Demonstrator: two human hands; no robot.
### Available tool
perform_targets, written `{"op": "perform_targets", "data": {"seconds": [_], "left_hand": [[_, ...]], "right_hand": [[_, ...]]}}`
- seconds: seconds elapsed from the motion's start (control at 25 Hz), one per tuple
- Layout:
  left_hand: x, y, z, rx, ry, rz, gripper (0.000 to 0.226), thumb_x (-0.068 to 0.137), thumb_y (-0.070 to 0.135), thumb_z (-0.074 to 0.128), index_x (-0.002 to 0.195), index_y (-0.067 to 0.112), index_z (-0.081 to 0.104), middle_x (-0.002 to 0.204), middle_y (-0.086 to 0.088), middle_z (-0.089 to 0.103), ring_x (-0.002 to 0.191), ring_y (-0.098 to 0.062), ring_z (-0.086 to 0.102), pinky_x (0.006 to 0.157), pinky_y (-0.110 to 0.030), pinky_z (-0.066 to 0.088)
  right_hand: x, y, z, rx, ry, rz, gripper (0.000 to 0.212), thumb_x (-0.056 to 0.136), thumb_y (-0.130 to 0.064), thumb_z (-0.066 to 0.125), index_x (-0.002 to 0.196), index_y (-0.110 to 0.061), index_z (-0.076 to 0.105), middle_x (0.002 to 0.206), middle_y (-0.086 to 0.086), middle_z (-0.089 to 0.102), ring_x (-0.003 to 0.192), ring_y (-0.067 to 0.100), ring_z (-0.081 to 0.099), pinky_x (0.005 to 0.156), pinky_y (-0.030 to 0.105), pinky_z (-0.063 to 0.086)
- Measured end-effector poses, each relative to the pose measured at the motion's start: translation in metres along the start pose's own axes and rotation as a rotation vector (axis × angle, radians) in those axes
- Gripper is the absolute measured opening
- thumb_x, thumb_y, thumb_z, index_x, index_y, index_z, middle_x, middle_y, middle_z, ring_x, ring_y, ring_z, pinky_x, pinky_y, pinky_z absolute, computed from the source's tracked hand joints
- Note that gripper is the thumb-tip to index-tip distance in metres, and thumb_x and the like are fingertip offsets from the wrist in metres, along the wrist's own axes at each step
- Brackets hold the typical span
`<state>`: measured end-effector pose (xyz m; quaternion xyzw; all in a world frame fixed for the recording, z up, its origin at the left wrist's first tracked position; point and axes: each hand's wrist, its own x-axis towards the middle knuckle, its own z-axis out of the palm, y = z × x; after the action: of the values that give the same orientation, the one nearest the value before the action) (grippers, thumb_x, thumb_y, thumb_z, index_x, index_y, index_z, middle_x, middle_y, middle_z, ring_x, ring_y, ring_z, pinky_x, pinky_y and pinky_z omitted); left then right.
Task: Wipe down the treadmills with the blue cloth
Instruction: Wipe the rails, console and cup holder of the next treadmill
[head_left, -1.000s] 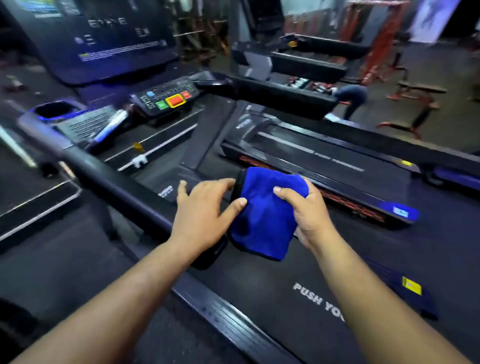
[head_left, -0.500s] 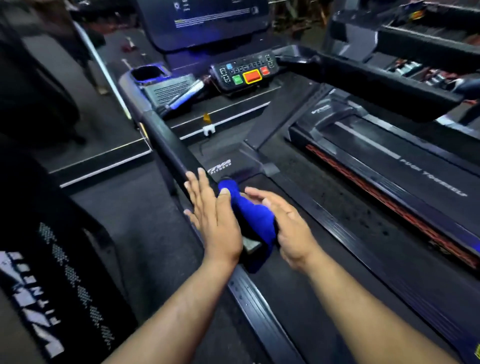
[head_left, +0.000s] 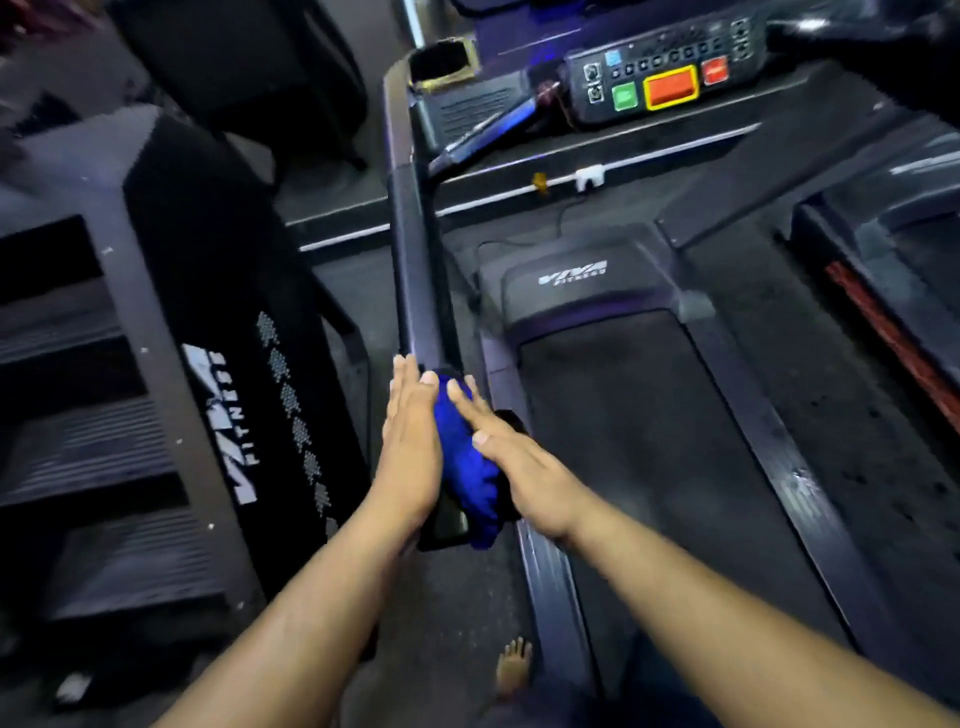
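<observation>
The blue cloth (head_left: 462, 462) is draped over the near end of the treadmill's black left handrail (head_left: 415, 270). My left hand (head_left: 410, 441) lies flat against the rail's left side, fingers straight, beside the cloth. My right hand (head_left: 514, 457) presses flat on the cloth from the right, fingers straight. The two palms sandwich the cloth and the rail end between them. The treadmill belt (head_left: 623, 441) runs on the right, and its console with green, orange and red buttons (head_left: 670, 85) sits at the top.
A black stair machine marked VIVA FITNESS (head_left: 208, 364) stands close on the left. A second treadmill with a red stripe (head_left: 883, 322) lies to the right. A cup holder (head_left: 441, 62) tops the rail. My bare foot (head_left: 514, 670) stands on the floor beside the treadmill's side rail.
The view has swung left and down. Both hands went from holding the cloth spread out to pressing it flat round the handrail end.
</observation>
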<state>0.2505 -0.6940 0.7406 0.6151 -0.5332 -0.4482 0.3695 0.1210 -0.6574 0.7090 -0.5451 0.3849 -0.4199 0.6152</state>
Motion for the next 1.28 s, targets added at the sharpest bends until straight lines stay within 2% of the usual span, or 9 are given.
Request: {"op": "perform_targets", "data": {"seconds": [0.12, 0.4, 0.56, 0.64, 0.8, 0.88, 1.0, 1.16, 1.28], "left_hand": [[-0.009, 0.016, 0.004, 0.137, 0.069, -0.030, 0.088, 0.085, 0.073, 0.030, 0.155, 0.020, 0.024, 0.164, 0.006, 0.020, 0.151, -0.007, 0.016, 0.125, -0.041, 0.015], [-0.009, 0.023, 0.006, 0.133, 0.085, -0.068, 0.067, 0.087, 0.058, 0.025, 0.147, 0.031, 0.015, 0.164, 0.009, 0.012, 0.149, 0.002, 0.010, 0.126, -0.033, 0.008], [-0.007, 0.016, 0.005, 0.256, 0.077, -0.042, 0.071, 0.091, 0.054, 0.022, 0.154, 0.021, 0.017, 0.164, 0.008, 0.011, 0.149, 0.004, 0.008, 0.125, -0.029, 0.007], [-0.007, 0.014, 0.005, 0.316, 0.065, -0.037, 0.073, 0.093, 0.053, 0.020, 0.156, 0.016, 0.015, 0.164, 0.008, 0.008, 0.149, 0.005, 0.005, 0.125, -0.026, 0.005], [-0.008, 0.016, 0.005, 0.230, 0.053, -0.027, 0.060, 0.093, 0.053, 0.022, 0.149, 0.033, 0.013, 0.162, 0.012, 0.009, 0.150, 0.003, 0.006, 0.126, -0.032, 0.007], [-0.008, 0.017, 0.005, 0.215, 0.054, 0.008, 0.056, 0.095, 0.052, 0.024, 0.149, 0.038, 0.016, 0.163, 0.011, 0.010, 0.151, -0.001, 0.006, 0.126, -0.037, 0.008], [-0.006, 0.013, 0.005, 0.323, 0.040, 0.034, 0.070, 0.096, 0.055, 0.021, 0.158, 0.022, 0.014, 0.166, 0.006, 0.006, 0.152, -0.003, 0.001, 0.125, -0.044, 0.007], [-0.009, 0.013, 0.002, 0.309, 0.043, -0.046, 0.085, 0.091, 0.070, 0.020, 0.158, 0.020, 0.010, 0.162, 0.020, 0.002, 0.150, 0.003, -0.001, 0.125, -0.047, 0.005], [-0.009, 0.016, 0.002, 0.214, 0.059, -0.101, 0.079, 0.090, 0.064, 0.023, 0.157, 0.025, 0.009, 0.159, 0.025, 0.002, 0.149, 0.005, 0.000, 0.125, -0.050, 0.005]], "right_hand": [[0.055, -0.012, -0.010, -0.060, 0.069, 0.057, 0.059, 0.099, -0.024, 0.035, 0.154, -0.018, 0.016, 0.165, 0.002, 0.002, 0.152, 0.008, -0.003, 0.124, 0.039, 0.001], [-0.012, -0.003, 0.028, -0.106, 0.199, 0.003, 0.058, 0.097, -0.038, 0.037, 0.153, -0.032, 0.023, 0.166, -0.003, 0.009, 0.153, 0.009, 0.004, 0.123, 0.029, 0.007], [0.078, 0.002, -0.002, -0.031, 0.300, 0.181, 0.058, 0.099, -0.040, 0.033, 0.154, -0.029, 0.019, 0.165, -0.003, 0.016, 0.151, 0.007, 0.010, 0.125, 0.036, 0.010], [0.085, 0.004, -0.007, 0.042, 0.289, 0.258, 0.059, 0.098, -0.036, 0.034, 0.155, -0.027, 0.021, 0.165, -0.004, 0.015, 0.150, 0.002, 0.009, 0.124, 0.036, 0.009], [0.013, -0.008, 0.020, -0.108, 0.209, 0.057, 0.061, 0.095, -0.042, 0.035, 0.154, -0.032, 0.026, 0.166, -0.008, 0.008, 0.152, 0.005, 0.003, 0.124, 0.032, 0.008], [0.045, -0.011, 0.008, -0.174, 0.188, -0.016, 0.056, 0.097, -0.041, 0.035, 0.152, -0.034, 0.031, 0.166, -0.008, 0.003, 0.153, 0.014, 0.000, 0.124, 0.039, 0.009], [0.131, -0.022, -0.024, -0.307, 0.174, -0.011, 0.054, 0.097, -0.036, 0.036, 0.150, -0.033, 0.036, 0.166, -0.005, 0.001, 0.153, 0.022, 0.002, 0.123, 0.051, 0.014], [0.093, -0.012, -0.013, -0.252, 0.133, 0.002, 0.060, 0.097, -0.033, 0.038, 0.155, -0.027, 0.023, 0.166, -0.004, -0.005, 0.153, 0.014, -0.001, 0.123, 0.050, 0.011], [0.054, -0.009, -0.002, -0.251, 0.110, -0.012, 0.061, 0.098, -0.037, 0.036, 0.156, -0.031, 0.018, 0.166, -0.008, -0.005, 0.153, 0.010, -0.003, 0.124, 0.046, 0.010]]}}
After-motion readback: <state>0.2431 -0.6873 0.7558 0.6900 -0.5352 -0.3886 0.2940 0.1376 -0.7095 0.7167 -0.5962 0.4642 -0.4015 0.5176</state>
